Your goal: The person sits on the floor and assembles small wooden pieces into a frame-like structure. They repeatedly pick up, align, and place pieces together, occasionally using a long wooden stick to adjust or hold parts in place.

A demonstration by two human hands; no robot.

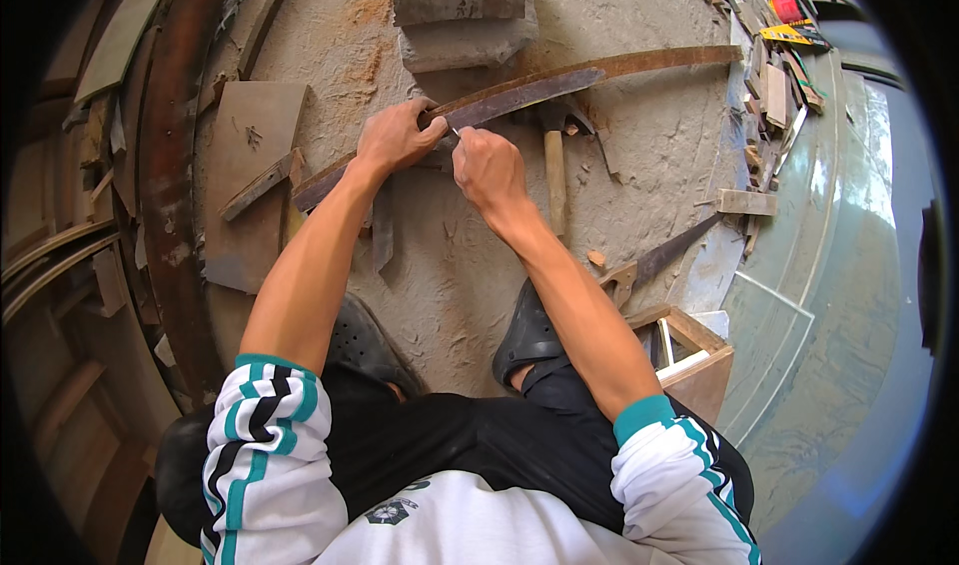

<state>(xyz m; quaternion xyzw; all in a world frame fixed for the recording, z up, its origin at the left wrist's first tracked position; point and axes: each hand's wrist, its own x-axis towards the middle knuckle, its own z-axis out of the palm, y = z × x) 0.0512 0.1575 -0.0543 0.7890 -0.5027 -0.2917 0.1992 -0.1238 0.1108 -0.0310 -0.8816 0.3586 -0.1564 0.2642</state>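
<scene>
A long, narrow brown wooden strip (pixel 659 60) lies slanted across the ground ahead of me, with a greyish strip (pixel 529 95) along its near side. My left hand (pixel 395 137) is closed over these strips, thumb toward my right hand. Close beside it, my right hand (pixel 487 170) is curled in a fist with thumb and forefinger pinched at the near edge. Something thin and light shows at that pinch, too small to name. A hammer with a wooden handle (pixel 555 180) lies just right of my right hand, its head partly under the strips.
A handsaw (pixel 679 250) lies near my right forearm, beyond a wooden box (pixel 699 377). Wood offcuts (pixel 774 95) edge a glass sheet (pixel 799 295) at the right. Concrete blocks (pixel 460 5) stand ahead. At left are a flat board (pixel 255 125) and a rusty curved beam (pixel 170 185).
</scene>
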